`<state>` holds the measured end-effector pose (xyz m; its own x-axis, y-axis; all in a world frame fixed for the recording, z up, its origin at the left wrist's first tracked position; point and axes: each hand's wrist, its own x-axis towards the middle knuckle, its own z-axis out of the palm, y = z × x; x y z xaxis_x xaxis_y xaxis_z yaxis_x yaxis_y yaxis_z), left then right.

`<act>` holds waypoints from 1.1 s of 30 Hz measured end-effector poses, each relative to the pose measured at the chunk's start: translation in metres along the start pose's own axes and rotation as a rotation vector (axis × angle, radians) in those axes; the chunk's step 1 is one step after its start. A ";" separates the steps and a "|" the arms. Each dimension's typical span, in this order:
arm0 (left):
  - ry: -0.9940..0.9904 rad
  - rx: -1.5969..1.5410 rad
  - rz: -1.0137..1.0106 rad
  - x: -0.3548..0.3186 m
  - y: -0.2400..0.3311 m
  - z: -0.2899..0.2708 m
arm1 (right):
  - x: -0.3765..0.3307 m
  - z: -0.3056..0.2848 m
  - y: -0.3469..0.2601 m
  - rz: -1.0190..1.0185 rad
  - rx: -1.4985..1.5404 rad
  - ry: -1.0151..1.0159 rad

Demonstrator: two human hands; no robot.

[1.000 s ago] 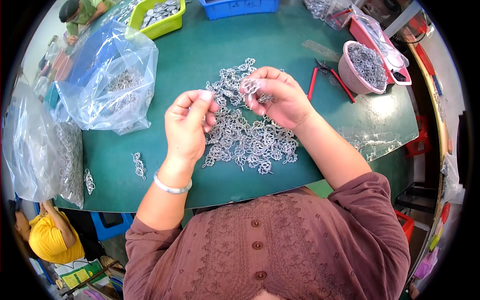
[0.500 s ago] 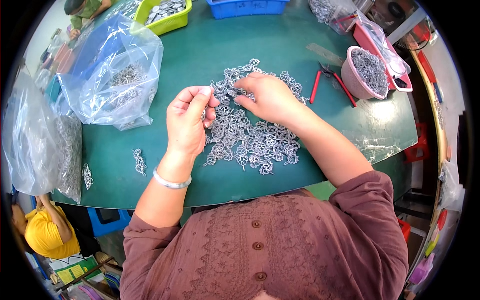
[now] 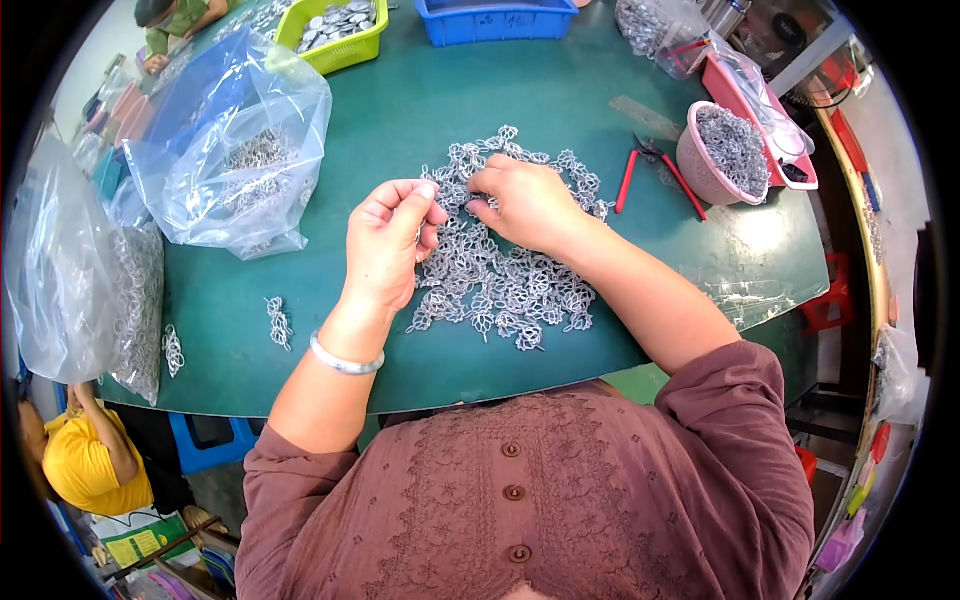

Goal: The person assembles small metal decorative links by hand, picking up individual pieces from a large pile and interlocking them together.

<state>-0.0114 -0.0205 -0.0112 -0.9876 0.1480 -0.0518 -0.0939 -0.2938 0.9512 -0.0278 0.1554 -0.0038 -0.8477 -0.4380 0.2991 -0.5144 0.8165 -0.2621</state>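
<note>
A pile of silver, flower-shaped wire pieces (image 3: 500, 285) lies tangled on the green table in front of me. My left hand (image 3: 388, 235), with a pale bangle (image 3: 346, 357) on its wrist, is closed at the pile's left edge. Its thumb and fingers pinch a small wire piece, mostly hidden by them. Over the upper part of the pile is my right hand (image 3: 530, 205), its fingers curled down and drawn together among the pieces. What its fingertips grip is hidden. Two small clumps of wire pieces, the nearer one (image 3: 279, 323) included, lie apart on the left.
Clear plastic bags (image 3: 235, 150) of wire parts stand on the left. Red-handled pliers (image 3: 660, 175) lie beside a pink basket (image 3: 700, 160) of wire pieces. Beyond are a green tray (image 3: 345, 58) of discs and a blue tray (image 3: 495, 25). Two other people sit at far left and lower left.
My right thumb and fingers have drawn closer together over the pile. My left hand has shifted slightly right, still pinched.
</note>
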 end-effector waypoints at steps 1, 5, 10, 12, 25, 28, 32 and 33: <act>-0.006 -0.008 -0.001 0.000 0.001 0.000 | 0.001 0.000 -0.002 -0.016 0.009 0.006; 0.043 -0.072 -0.105 -0.003 0.011 0.008 | 0.005 0.001 -0.004 0.004 -0.014 -0.017; 0.051 -0.051 -0.093 -0.003 0.011 0.008 | 0.003 -0.004 -0.003 -0.036 0.068 0.075; 0.050 -0.011 -0.123 -0.004 0.014 0.009 | -0.001 -0.012 -0.006 -0.074 0.096 0.129; -0.305 -0.219 -0.194 -0.010 0.016 0.007 | -0.024 -0.028 -0.018 -0.068 0.703 0.386; -0.292 -0.147 -0.126 -0.012 0.016 0.011 | -0.029 -0.035 -0.020 0.070 0.806 0.282; -0.285 -0.076 -0.080 -0.015 0.016 0.012 | -0.031 -0.039 -0.025 0.113 0.870 0.214; -0.288 -0.077 -0.079 -0.015 0.017 0.012 | -0.031 -0.040 -0.026 0.120 0.875 0.204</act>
<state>0.0034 -0.0161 0.0090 -0.9017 0.4315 -0.0263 -0.1893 -0.3394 0.9214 0.0171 0.1633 0.0303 -0.9054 -0.2256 0.3596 -0.4092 0.2379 -0.8809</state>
